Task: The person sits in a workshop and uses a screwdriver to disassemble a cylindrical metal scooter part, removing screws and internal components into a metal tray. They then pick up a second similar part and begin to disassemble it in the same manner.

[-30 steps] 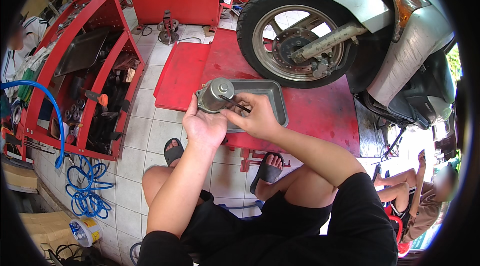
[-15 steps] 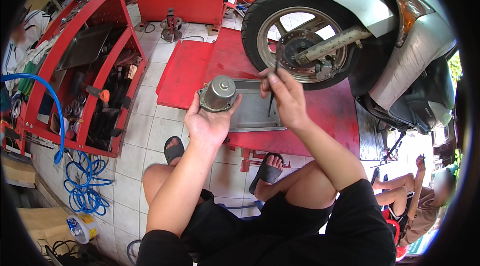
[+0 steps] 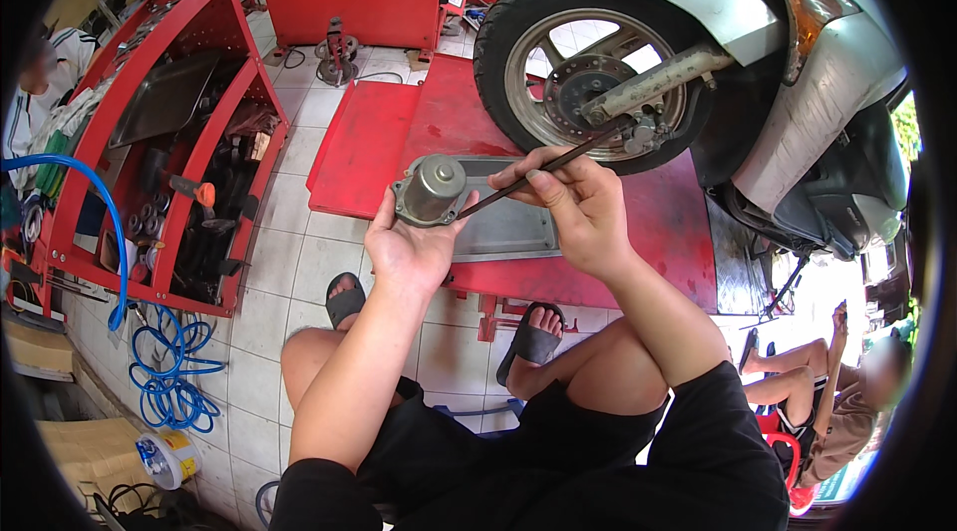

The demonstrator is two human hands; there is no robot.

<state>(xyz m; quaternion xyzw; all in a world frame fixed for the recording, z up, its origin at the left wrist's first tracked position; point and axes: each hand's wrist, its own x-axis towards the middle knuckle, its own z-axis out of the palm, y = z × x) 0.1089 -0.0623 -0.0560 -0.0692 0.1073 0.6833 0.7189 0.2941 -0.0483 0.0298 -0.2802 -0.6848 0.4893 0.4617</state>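
Observation:
My left hand is cupped under a small cylindrical metal motor with a flanged base, its fingers around the flange. The motor stands upright on my palm, its round end facing up. Pinched in my right hand is a long thin dark rod. One end of the rod meets the edge of the motor's flange, next to my left fingertips; the other slants up toward the wheel. Below both hands lies a shallow grey metal tray, partly hidden by them.
The tray lies on a red lift platform, with a scooter's front wheel beyond. A red tool cart stands left, near a coiled blue hose. A person sits at the right. A white bucket is at lower left.
My right hand has turned the rod from nearly upright to a slant, bringing its lower end left to the motor's flange. The motor stays in my left hand.

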